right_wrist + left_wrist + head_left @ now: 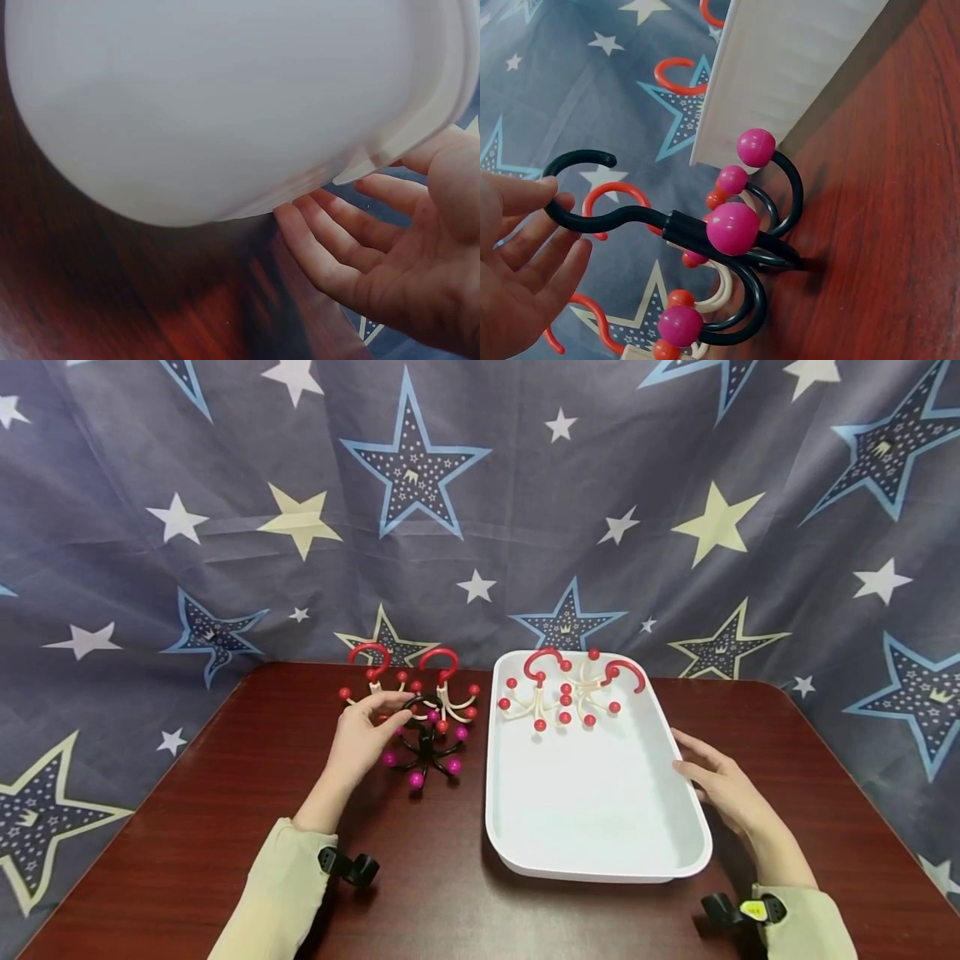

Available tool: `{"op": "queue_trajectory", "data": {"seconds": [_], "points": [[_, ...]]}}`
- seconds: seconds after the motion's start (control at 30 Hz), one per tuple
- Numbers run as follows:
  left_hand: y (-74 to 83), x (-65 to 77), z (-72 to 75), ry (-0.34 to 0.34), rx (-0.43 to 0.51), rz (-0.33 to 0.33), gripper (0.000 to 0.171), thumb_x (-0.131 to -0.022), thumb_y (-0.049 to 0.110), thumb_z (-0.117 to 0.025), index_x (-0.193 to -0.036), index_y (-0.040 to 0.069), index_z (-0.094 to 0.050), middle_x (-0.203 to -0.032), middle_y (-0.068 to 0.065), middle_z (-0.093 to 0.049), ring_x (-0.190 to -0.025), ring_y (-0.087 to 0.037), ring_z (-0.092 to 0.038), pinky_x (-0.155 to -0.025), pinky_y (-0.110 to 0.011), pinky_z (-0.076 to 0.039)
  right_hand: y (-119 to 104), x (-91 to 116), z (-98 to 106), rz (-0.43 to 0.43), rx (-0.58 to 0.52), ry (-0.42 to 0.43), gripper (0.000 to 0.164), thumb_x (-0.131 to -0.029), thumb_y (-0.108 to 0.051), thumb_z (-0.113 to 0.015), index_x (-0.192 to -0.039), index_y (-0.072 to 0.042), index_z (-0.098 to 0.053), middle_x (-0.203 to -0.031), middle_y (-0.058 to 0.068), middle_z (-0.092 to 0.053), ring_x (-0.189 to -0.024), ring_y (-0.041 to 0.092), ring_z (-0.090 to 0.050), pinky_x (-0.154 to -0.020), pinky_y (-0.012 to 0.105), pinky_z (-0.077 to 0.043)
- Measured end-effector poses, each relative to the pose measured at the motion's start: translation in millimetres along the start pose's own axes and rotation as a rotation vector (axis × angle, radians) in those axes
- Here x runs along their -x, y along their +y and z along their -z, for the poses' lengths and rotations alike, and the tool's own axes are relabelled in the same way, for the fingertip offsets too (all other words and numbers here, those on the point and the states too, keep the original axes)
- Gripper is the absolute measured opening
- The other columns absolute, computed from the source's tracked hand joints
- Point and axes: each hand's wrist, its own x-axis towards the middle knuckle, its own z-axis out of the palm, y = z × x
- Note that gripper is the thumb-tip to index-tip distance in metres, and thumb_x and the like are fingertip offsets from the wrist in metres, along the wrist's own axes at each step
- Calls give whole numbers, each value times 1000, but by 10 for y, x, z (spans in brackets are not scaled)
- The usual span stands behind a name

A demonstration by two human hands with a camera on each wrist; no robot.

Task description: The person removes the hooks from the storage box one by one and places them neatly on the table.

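Note:
A black hanger (426, 752) with a hook on top and magenta balls on its curved arms stands on the dark wooden table, left of a white tray (600, 868). My left hand (393, 708) reaches it from the left. In the left wrist view its fingertips (551, 196) touch the black hook (577, 161), with the fingers nearly straight and the thumb hidden. My right hand (686, 758) lies open against the tray's right rim. The right wrist view shows its fingers (330, 240) just under the tray's edge (360, 165).
Two white hangers with red hooks and red balls (375, 681) (450, 689) stand on the table behind the black one. Two more (536, 693) (600, 685) lie at the tray's far end. A star-patterned cloth (480, 510) hangs behind the table.

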Motion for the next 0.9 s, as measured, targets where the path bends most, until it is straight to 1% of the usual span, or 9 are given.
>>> {"op": "queue_trajectory", "data": {"seconds": [0.07, 0.13, 0.23, 0.3, 0.4, 0.5, 0.57, 0.73, 0.9], "points": [[22, -10, 0, -21, 9, -2, 26, -84, 16, -69, -110, 12, -69, -103, -9, -71, -83, 9, -57, -76, -16, -45, 1, 1, -1, -2, -2, -1, 63, -96, -24, -52, -148, -4, -23, -124, 23, -50, -87, 3, -62, -72, 30, -55], [56, -31, -3, -39, 15, -6, 26, -85, 17, -68, -111, 12, -68, -105, -8, -70, -86, 5, -58, -77, -18, -46, -2, 3, -1, -5, -2, -3, 63, -96, -24, -52, -148, -4, -23, -127, 26, -47, -88, 2, -62, -72, 30, -55], [130, -79, -24, -56, 19, -14, 26, -85, 16, -68, -111, 12, -68, -106, -8, -70, -88, -3, -61, -77, -19, -47, -10, 6, -1, -7, 2, -5, 63, -96, -25, -52, -148, -4, -22, -130, 30, -44, -88, 2, -62, -72, 30, -55], [190, -120, -52, -67, 16, -34, 25, -86, 15, -68, -110, 11, -68, -105, -8, -71, -89, -10, -64, -77, -21, -49, -15, 8, -2, -6, 3, -4, 63, -96, -25, -52, -148, -4, -22, -131, 31, -43, -87, 2, -62, -72, 30, -55], [288, -182, -113, -79, 1, -64, 24, -85, 16, -68, -108, 11, -68, -103, -7, -71, -90, -16, -66, -77, -26, -51, -19, 8, -4, -7, 6, -3, 63, -96, -25, -52, -148, -4, -22, -130, 31, -43, -87, 1, -61, -72, 29, -55], [394, -241, -188, -83, -13, -95, 23, -85, 16, -69, -107, 11, -68, -103, -6, -71, -92, -18, -66, -78, -32, -51, -18, 0, -3, -9, 8, -2, 63, -96, -25, -52, -148, -4, -22, -129, 30, -44, -88, 1, -61, -73, 29, -55], [464, -277, -242, -90, 2, -105, 22, -85, 16, -68, -106, 10, -68, -104, -5, -71, -93, -18, -66, -80, -34, -51, -14, -6, -2, -11, 13, 0, 63, -96, -25, -52, -148, -4, -23, -129, 29, -45, -88, 0, -61, -73, 29, -55], [629, -363, -404, -110, 12, -128, 22, -84, 14, -68, -106, 9, -69, -102, -6, -71, -90, -18, -67, -81, -34, -52, -8, -10, 3, -12, 15, 5, 63, -96, -25, -52, -148, -5, -23, -128, 28, -46, -87, 2, -62, -72, 30, -55], [774, -427, -587, -140, -8, -144, 21, -86, 15, -67, -106, 11, -68, -102, -5, -71, -90, -18, -67, -81, -34, -53, 1, -6, 9, -13, 10, 4, 63, -96, -25, -52, -148, -6, -23, -129, 29, -44, -88, 2, -62, -72, 29, -55]]}}
